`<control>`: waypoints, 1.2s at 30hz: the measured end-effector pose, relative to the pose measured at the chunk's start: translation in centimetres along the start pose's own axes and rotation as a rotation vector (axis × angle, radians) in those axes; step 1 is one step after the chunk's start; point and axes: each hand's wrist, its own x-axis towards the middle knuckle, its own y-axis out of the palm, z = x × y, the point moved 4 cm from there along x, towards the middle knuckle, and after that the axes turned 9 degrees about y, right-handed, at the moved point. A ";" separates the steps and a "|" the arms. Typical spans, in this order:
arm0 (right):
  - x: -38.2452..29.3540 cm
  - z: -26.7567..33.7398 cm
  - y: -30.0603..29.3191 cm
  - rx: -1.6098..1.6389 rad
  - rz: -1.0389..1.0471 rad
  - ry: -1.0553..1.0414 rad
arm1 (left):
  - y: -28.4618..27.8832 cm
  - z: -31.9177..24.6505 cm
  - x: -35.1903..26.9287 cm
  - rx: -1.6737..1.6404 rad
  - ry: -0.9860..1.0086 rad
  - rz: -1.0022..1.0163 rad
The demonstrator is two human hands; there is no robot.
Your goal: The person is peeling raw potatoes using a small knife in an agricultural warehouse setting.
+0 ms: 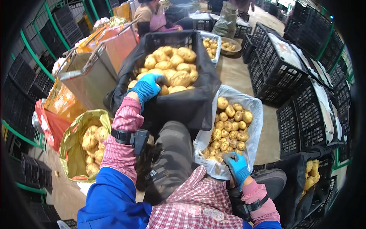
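Observation:
My left hand (148,86), in a blue knit glove with a dark coated palm, reaches over the near left side of a crate lined with black cloth (177,107). Its fingers rest among large potatoes (180,78); whether they grip one is hidden. My right hand (236,166), gloved the same way, is at the near end of a crate lined with white plastic (256,114). Smaller potatoes (228,126) fill that crate, beside the black-lined one. The right fingers curl downward over its near rim, and what they hold, if anything, is unclear.
An open yellow woven sack (67,146) of large potatoes stands at left, below upright bags (88,71). Stacked black crates (274,65) line the right. Another black-lined crate (294,183) with potatoes is by my right knee. A person (150,15) sits beyond; a bowl (230,51) holds potatoes.

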 end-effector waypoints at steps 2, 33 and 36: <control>0.9 -1.6 0.0 -0.132 0.039 -0.060 | -0.5 2.2 -3.1 0.073 -0.053 -0.254; 0.1 -4.1 2.7 -0.201 0.289 0.076 | 4.6 -0.3 7.4 -0.363 -0.071 0.249; -1.1 -1.7 3.2 -0.143 0.329 0.021 | 4.1 -0.9 5.6 -0.829 -0.087 0.178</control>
